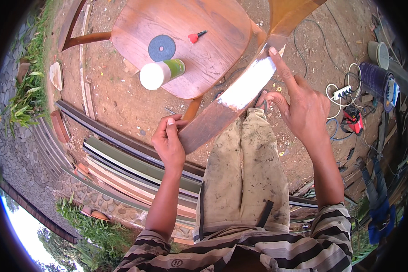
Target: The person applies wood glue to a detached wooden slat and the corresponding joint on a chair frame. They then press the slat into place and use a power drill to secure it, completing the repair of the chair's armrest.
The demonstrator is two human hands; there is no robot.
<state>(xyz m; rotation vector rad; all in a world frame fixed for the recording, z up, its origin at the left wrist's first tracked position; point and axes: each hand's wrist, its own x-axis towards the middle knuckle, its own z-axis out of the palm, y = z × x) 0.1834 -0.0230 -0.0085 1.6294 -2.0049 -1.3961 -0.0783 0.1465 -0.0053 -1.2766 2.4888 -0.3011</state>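
Note:
A curved wooden chair armrest (204,129) slants across the middle, brown, with a bright white patch (249,86) on its upper face. I cannot tell whether that patch is a coating or glare. My left hand (168,138) grips its near end, thumb up, other fingers partly hidden at the edge. At the far part, my right hand (301,102) lays its stretched index finger on the top face, with the thumb at the near edge and the other fingers curled. A small dark thing by that thumb is unclear. Beyond lies the round-cornered wooden seat (213,63).
On the seat are a white-and-green can (156,75), a dark grey abrasive disc (162,48) and a red-and-black small tool (196,37). Long boards (136,163) lie at the left. A power strip (342,93), cables and a red power tool (352,120) lie at the right.

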